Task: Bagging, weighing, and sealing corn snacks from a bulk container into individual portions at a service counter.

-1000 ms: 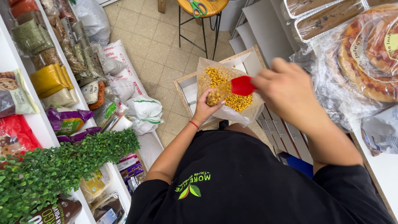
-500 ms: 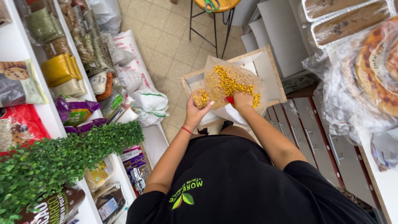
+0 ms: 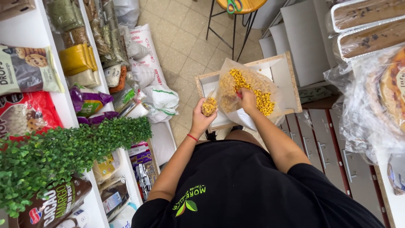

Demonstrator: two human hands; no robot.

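Hands noted first. The right hand has been lowered into the large clear bag of yellow kernels at centre frame; a second ago it was raised above the bag with a red scoop plainly shown, and now only a sliver of red is seen at the knuckles, the fingers being curled shut, apparently around the scoop's handle. Another scoopful is judged to be in the taking. The left hand is closed around the neck of a small clear bag, partly filled with the same kernels and held just left of the large bag; it has been kept there, lifted slightly. A red band is worn at that wrist.

Outward: the large bag is seated in a pale wooden drawer, pulled open. A stool with green-handled scissors is seen at upper centre. Packaged goods are stacked on white shelves at left, above a strip of artificial greenery. Wrapped baked goods are noted at upper right.
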